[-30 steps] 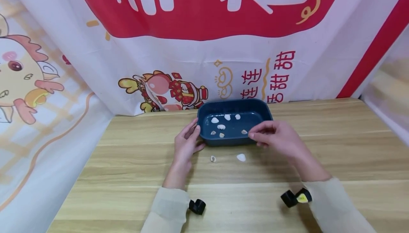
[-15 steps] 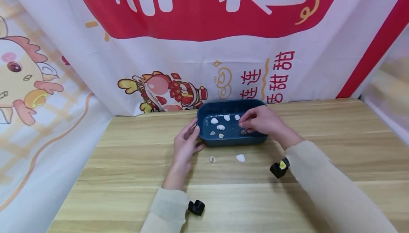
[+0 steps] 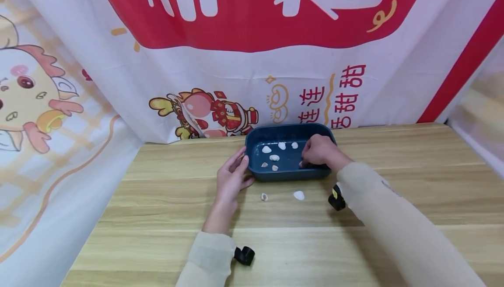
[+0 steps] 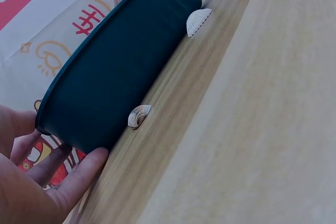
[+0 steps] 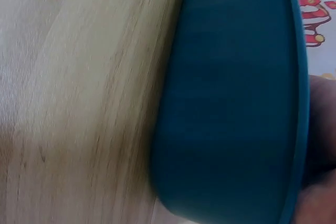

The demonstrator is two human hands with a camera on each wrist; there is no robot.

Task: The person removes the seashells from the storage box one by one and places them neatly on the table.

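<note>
A dark teal rectangular bin [image 3: 291, 174] stands at the back of the table, with several small seashells [image 3: 274, 158] lying in it. My left hand [image 3: 232, 180] is at its left end; in the left wrist view the fingers [image 4: 84, 174] touch the bin's side and rim without wrapping round it. Over the right front wall reaches my right hand [image 3: 319, 150], bent, fingertips down near the bin floor. Whether it pinches a shell is hidden. In front of the bin lie a small spiral shell [image 3: 264, 197] and a white fan-shaped shell [image 3: 299, 195].
A wooden table [image 3: 275, 243] spreads in front of and beside the bin. Close behind stands a white and red printed cloth [image 3: 220, 72]. The bin's outer wall [image 5: 231, 98] fills much of the right wrist view. Black wrist cameras sit at both cuffs.
From the bin's front right edge, my right hand has moved in over the bin, then lower to its floor. It now covers the spot where a small shell lay. My left hand stays put.
</note>
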